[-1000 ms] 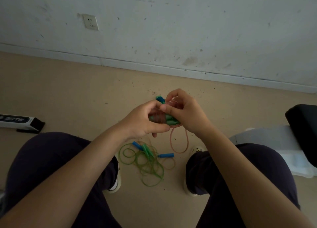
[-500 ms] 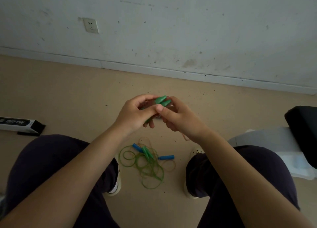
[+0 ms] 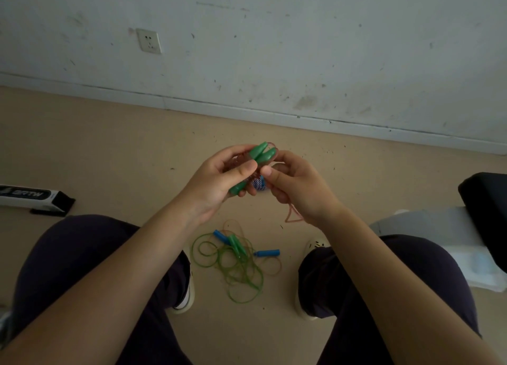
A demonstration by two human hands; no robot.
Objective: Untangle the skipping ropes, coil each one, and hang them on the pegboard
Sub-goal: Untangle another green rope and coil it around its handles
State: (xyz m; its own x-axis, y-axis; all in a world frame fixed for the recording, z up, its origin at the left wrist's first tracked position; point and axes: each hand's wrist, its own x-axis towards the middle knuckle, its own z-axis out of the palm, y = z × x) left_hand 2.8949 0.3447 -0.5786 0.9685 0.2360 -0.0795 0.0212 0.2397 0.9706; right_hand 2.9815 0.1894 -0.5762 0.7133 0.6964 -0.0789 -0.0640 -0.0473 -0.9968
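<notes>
Gripping the two green handles (image 3: 260, 154) side by side, the left hand (image 3: 216, 183) curls round them above the floor (image 3: 109, 150), while the right hand (image 3: 299, 185) pinches the pinkish rope (image 3: 292, 216) coiled at them; one loop dangles under the wrist. Down between the shoes, the green rope (image 3: 236, 268) lies tangled with blue handles (image 3: 267, 253).

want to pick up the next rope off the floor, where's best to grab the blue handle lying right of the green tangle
Take the blue handle round its bare right half, from above. It lies flat and roughly level on the floor; its left end meets the green rope tangle, while the right end lies free.
</notes>
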